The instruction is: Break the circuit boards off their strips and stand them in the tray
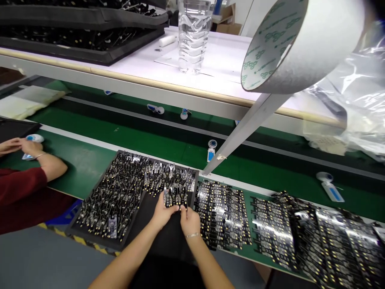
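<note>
Both of my hands hold one small group of black parts [175,197] with pale metallic pieces, over a black tray [147,216]. My left hand [164,210] grips its left side, and my right hand [190,221] has its lower right edge between thumb and fingers. Many similar loose parts [117,192] fill the tray's left side and its back edge. Just right of my right hand, flat rows of joined black parts [221,212] lie on the green bench.
More joined strips [331,237] are piled at the right. A slanted metal post [240,132] rises behind the tray to a shelf [135,82] holding a glass of water [194,38]. White-and-blue devices [211,150] lie on the green belt. A co-worker's hands [30,146] are at left.
</note>
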Available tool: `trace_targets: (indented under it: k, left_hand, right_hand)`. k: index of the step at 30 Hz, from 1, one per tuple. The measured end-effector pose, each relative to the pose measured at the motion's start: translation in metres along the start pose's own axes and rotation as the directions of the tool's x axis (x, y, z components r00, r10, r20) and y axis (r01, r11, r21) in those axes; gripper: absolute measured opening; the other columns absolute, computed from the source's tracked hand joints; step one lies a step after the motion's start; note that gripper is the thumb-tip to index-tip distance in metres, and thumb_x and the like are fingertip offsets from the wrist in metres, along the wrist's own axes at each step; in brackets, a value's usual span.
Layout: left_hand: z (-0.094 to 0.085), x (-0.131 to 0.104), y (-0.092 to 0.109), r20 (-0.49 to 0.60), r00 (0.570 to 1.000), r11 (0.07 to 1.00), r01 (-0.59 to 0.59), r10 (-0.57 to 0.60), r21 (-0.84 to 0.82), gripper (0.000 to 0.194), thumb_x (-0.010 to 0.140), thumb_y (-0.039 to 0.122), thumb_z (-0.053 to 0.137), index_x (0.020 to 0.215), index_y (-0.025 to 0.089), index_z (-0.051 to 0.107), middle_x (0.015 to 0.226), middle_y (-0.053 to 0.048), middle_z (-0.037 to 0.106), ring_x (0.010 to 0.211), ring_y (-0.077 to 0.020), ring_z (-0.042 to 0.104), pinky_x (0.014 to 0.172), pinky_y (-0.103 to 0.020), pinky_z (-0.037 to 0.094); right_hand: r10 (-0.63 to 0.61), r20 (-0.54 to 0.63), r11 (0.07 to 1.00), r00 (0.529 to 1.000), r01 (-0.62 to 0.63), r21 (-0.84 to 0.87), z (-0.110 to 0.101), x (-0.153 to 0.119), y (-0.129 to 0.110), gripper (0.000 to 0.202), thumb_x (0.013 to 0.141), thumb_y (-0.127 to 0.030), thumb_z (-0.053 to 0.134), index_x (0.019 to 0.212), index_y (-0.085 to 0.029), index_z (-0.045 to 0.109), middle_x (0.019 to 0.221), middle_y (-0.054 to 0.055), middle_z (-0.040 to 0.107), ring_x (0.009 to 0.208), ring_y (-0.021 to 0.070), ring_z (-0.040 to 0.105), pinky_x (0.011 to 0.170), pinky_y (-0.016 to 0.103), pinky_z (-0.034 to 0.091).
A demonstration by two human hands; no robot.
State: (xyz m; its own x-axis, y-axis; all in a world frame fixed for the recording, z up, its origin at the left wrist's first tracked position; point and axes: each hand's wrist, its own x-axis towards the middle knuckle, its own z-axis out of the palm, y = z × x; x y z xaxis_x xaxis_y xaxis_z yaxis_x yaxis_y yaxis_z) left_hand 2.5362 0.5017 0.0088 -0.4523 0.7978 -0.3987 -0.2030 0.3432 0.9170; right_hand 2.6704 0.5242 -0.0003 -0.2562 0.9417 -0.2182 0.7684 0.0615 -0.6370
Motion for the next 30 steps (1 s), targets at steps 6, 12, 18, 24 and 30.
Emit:
trace_targets:
  k: [6, 12, 18, 24, 30]
  left_hand:
    - [0.015, 0.019, -0.006, -0.044, 0.997, 0.989, -0.055, 0.061, 0.135, 0.069, 0.061, 0.018, 0.073, 0.123, 0.020, 0.043, 0.097, -0.004, 0.066, 0.091, -0.0218, 0.065, 0.089, -0.039, 0.048]
    - [0.011, 0.037, -0.006, -0.030, 0.996, 0.960, -0.075, 0.087, 0.270, 0.081, 0.059, 0.016, 0.074, 0.131, 0.019, 0.038, 0.111, -0.009, 0.064, 0.102, -0.0246, 0.061, 0.098, -0.043, 0.042]
    - [0.005, 0.056, -0.002, 0.139, 0.990, 0.939, -0.080, 0.035, 0.334, 0.109, 0.059, 0.024, 0.080, 0.146, 0.019, 0.016, 0.138, -0.015, 0.050, 0.122, -0.0247, 0.052, 0.104, -0.038, 0.038]
    - [-0.013, 0.053, 0.007, 0.103, 0.989, 0.853, 0.034, -0.102, 0.520, 0.104, 0.074, 0.053, 0.064, 0.148, 0.012, 0.005, 0.116, -0.019, 0.066, 0.107, -0.0295, 0.062, 0.097, -0.044, 0.043]
    - [-0.046, 0.025, 0.028, -0.004, 0.999, 0.718, 0.034, -0.044, 0.696, 0.100, 0.073, 0.058, 0.060, 0.148, 0.014, 0.011, 0.135, -0.024, 0.052, 0.124, -0.0405, 0.048, 0.104, -0.052, 0.032]
  right_hand:
    - [0.035, -0.021, 0.999, 0.999, -0.035, -0.029, 0.006, 0.016, -0.003, 0.049, 0.095, -0.040, 0.029, 0.071, -0.015, 0.064, 0.068, 0.014, 0.068, 0.061, 0.0215, 0.063, 0.054, 0.027, 0.033]
    - [0.116, 0.047, 0.991, 0.992, -0.119, 0.056, 0.018, 0.031, 0.000, 0.054, 0.097, -0.041, 0.020, 0.078, -0.016, 0.065, 0.070, 0.009, 0.069, 0.059, 0.0160, 0.064, 0.056, 0.023, 0.042]
    - [0.235, 0.150, 0.972, 0.960, -0.231, -0.045, -0.007, 0.037, 0.021, 0.055, 0.086, -0.057, 0.043, 0.055, -0.016, 0.062, 0.049, 0.008, 0.060, 0.048, 0.0203, 0.061, 0.051, 0.028, 0.043]
    - [0.281, -0.184, 0.915, 0.942, -0.321, -0.246, -0.049, 0.012, 0.039, 0.062, 0.086, -0.040, 0.047, 0.133, -0.001, 0.040, 0.117, 0.028, 0.053, 0.105, 0.0381, 0.053, 0.081, 0.045, 0.042]
    - [0.258, -0.274, 0.923, 0.927, -0.320, -0.214, -0.045, 0.015, 0.045, 0.056, 0.077, -0.022, 0.055, 0.129, -0.003, 0.044, 0.118, 0.026, 0.049, 0.111, 0.0393, 0.046, 0.085, 0.045, 0.038]
